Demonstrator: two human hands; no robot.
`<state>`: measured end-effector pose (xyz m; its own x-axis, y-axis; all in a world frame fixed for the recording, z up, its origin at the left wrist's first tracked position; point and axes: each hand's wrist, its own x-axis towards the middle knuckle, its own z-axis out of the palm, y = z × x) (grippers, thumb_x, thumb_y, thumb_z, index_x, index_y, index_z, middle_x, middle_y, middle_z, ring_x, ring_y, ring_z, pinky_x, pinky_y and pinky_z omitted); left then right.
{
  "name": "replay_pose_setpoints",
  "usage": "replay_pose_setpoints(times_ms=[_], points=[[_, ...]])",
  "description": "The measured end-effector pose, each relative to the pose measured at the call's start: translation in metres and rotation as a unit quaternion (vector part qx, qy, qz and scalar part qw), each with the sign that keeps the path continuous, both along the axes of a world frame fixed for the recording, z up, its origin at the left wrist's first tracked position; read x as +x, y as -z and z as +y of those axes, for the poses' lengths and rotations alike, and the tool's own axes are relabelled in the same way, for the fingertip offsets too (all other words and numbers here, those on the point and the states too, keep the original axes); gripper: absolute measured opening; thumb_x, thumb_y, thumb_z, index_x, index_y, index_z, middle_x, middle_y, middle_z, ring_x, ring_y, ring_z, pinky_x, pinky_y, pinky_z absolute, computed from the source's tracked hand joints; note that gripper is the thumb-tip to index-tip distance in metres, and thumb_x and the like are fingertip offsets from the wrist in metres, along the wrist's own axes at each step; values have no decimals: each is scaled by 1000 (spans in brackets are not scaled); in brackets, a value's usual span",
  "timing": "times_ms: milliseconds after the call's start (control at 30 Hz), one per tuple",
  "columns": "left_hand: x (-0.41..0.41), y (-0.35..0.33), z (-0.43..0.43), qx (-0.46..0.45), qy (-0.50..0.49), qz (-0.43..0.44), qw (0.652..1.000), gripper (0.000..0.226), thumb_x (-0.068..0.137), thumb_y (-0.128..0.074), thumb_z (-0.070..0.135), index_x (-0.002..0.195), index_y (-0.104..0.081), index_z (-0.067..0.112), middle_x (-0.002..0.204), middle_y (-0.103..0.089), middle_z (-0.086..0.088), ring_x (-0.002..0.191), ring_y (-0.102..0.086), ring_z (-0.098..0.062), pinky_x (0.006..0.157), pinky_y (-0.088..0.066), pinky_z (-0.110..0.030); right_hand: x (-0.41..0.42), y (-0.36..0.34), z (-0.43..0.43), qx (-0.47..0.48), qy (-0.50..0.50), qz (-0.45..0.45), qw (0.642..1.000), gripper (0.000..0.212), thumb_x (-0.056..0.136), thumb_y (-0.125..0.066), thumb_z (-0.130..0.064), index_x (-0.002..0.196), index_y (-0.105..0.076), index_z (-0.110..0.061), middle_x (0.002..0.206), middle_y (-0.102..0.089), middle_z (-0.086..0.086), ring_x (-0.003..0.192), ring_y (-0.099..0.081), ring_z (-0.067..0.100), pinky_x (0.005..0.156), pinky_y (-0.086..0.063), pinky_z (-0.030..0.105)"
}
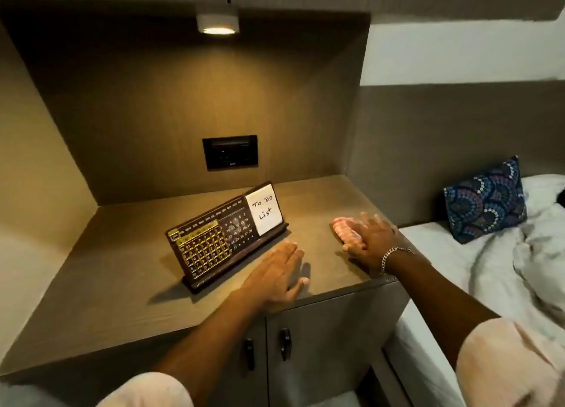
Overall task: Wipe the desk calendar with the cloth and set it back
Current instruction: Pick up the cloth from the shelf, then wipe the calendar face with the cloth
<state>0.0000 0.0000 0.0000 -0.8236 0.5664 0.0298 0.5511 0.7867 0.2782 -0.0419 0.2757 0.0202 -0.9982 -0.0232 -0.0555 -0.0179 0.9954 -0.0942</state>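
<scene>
A dark wooden desk calendar point(214, 238) with brass date tiles and a white "To Do List" note stands tilted back on the brown bedside table top point(107, 284). A pink cloth point(344, 231) lies on the top to the right of the calendar. My right hand point(368, 238) rests over the cloth, fingers spread and blurred; part of the cloth is hidden under it. My left hand point(275, 276) lies flat and open on the table just in front of the calendar's right end, apart from it.
A black socket plate point(230, 152) sits in the back wall and a small lamp point(217, 23) glows above. Cabinet doors with two black handles point(267, 347) are below the top. A bed with white sheets point(489, 269) and a blue patterned cushion point(486, 200) lies to the right.
</scene>
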Motion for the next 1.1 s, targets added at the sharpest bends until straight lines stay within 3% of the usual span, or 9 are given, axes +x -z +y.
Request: replay_pose_setpoints(times_ms=[100, 267, 467, 600, 700, 800, 933, 1000, 1100], points=[[-9, 19, 1, -22, 16, 4, 1000, 73, 94, -23, 57, 154, -8, 16, 166, -3, -8, 153, 2, -21, 119, 7, -35, -10, 15, 1, 1, 14, -17, 1000, 74, 85, -40, -71, 150, -20, -42, 164, -14, 1, 146, -22, 35, 114, -24, 54], [-12, 30, 4, -49, 18, 9, 999, 76, 92, -15, 58, 154, -2, 16, 165, 4, -8, 152, 9, -23, 120, 11, -41, -11, 30, -3, -67, 11, 46, 997, 52, 96, -42, -47, 146, -37, -34, 156, -39, 1, 136, -43, 28, 109, -39, 48], [-18, 1, -14, -3, 69, -84, 994, 79, 94, -24, 60, 154, 1, 15, 165, 12, -8, 150, 18, -20, 120, 10, -38, -9, 17, -28, -13, 16, 66, 998, 48, 97, -41, -35, 145, -37, -39, 150, -47, -9, 129, -49, 24, 104, -46, 43], [-18, -39, -37, 27, 127, -37, 991, 79, 93, -21, 60, 153, 8, 18, 163, 19, -3, 148, 24, -14, 121, 9, -36, 8, 8, -44, -2, -21, 39, 999, 48, 97, -44, -33, 144, -40, -41, 150, -46, -11, 128, -51, 21, 104, -44, 39], [-30, -80, -59, 80, 140, 23, 987, 79, 93, -29, 58, 154, -2, 17, 165, 7, -3, 150, 15, -12, 121, 5, -31, 30, 0, -64, -107, 4, 65, 992, 39, 92, -60, -29, 131, -61, -30, 134, -64, 1, 118, -60, 24, 97, -48, 36], [-57, -116, -87, 116, 122, 59, 984, 77, 93, -37, 53, 154, -14, 13, 165, -4, -4, 152, 8, -15, 122, 2, -33, 51, -7, -95, -315, 42, 136, 938, 32, 85, -70, -18, 117, -70, -22, 117, -72, 2, 104, -67, 15, 83, -48, 18], [-97, -130, -129, -35, 99, 42, 994, 89, 88, -29, 65, 154, 5, 16, 164, 17, -2, 149, 23, -12, 121, 9, -38, 58, -16, -156, -540, 28, 174, 823, 33, 87, -68, -16, 120, -69, -21, 119, -72, -1, 106, -68, 12, 88, -57, 33], [-108, -126, -144, -119, 117, -5, 986, 98, 81, -24, 74, 151, 18, 21, 160, 28, 1, 145, 29, -7, 121, 11, -36, 56, -15, -186, -598, 37, 191, 778, 36, 88, -67, -14, 122, -67, -23, 119, -72, -3, 107, -68, 9, 89, -57, 32], [-114, -114, -155, -151, 147, -44, 977, 102, 79, -27, 78, 149, 23, 23, 159, 29, 3, 144, 29, -1, 121, 10, -33, 45, -8, -220, -591, 40, 210, 778, 41, 90, -64, -13, 131, -61, -20, 131, -65, 0, 120, -60, 7, 99, -52, 34]])
